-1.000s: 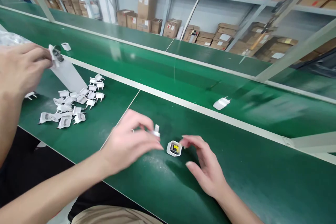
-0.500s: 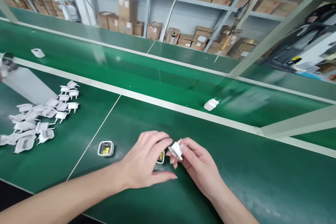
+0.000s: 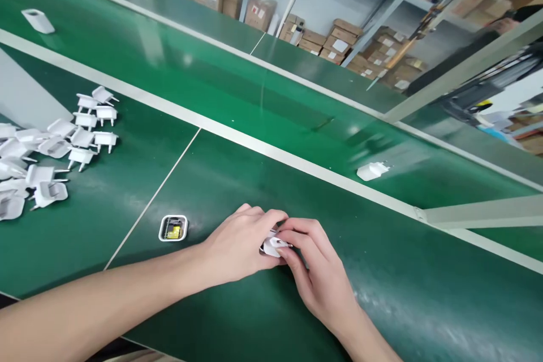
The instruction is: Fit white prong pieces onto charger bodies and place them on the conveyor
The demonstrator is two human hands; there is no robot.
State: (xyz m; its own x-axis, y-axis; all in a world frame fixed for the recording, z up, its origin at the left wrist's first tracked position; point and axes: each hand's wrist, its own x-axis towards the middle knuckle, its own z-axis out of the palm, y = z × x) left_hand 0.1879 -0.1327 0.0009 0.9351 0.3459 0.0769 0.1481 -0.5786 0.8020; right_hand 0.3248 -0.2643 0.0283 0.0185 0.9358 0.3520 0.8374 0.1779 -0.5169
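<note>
My left hand point(image 3: 241, 246) is closed around a small charger housing that its fingers almost wholly hide. With thumb and fingertips, my right hand point(image 3: 320, 268) pinches a white plug cap point(image 3: 275, 246), its pins pointing right, against that housing's open end. Whether the two parts are fully joined I cannot tell. On the green bench to the left of my hands stands another open white charger housing point(image 3: 162, 228), a yellow component and dark parts showing inside. Farther left lies a loose pile of white plug caps point(image 3: 82, 137), several with pins down.
Beyond the bench's pale edge strip, a green belt point(image 3: 237, 102) carries a white charger with pins point(image 3: 370, 171) and a white housing point(image 3: 39, 21). A pale metal post point(image 3: 483, 212) slants at right. Cardboard boxes point(image 3: 259, 13) stand on shelving behind.
My left hand has closed around the housing that lay beside it. The right hand has turned the plug cap and brought it against that housing. The view has shifted somewhat.
</note>
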